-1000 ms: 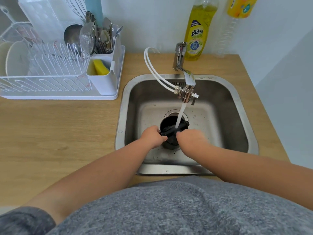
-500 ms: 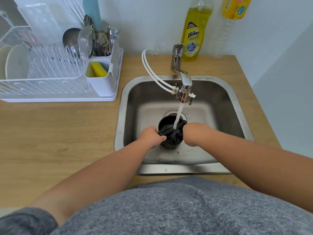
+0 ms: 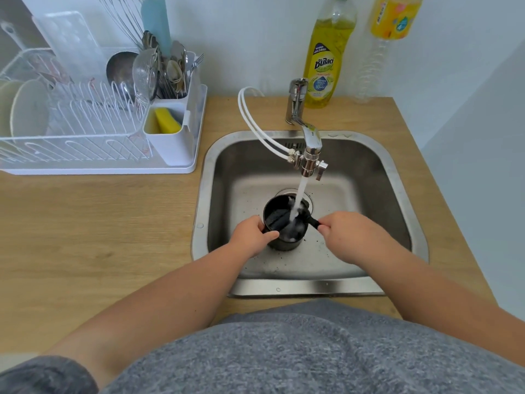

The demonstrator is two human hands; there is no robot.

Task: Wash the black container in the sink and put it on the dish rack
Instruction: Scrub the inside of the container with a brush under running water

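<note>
Since a moment ago the right hand (image 3: 345, 237) has drawn back to the right, now pinching a black strip (image 3: 313, 222) at the rim. The left hand (image 3: 251, 237) grips the black container (image 3: 279, 223), upright in the sink (image 3: 403, 223) under the tap's (image 3: 308, 137) stream. The dish rack (image 3: 85, 132) stands left across bare counter (image 3: 99, 237); a soap bottle (image 3: 326, 58) sits behind.

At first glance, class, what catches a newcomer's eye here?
Water pours from the tap into a black container held in the sink by the left hand and right hand. A full white dish rack stands left; a yellow soap bottle stands behind.
</note>
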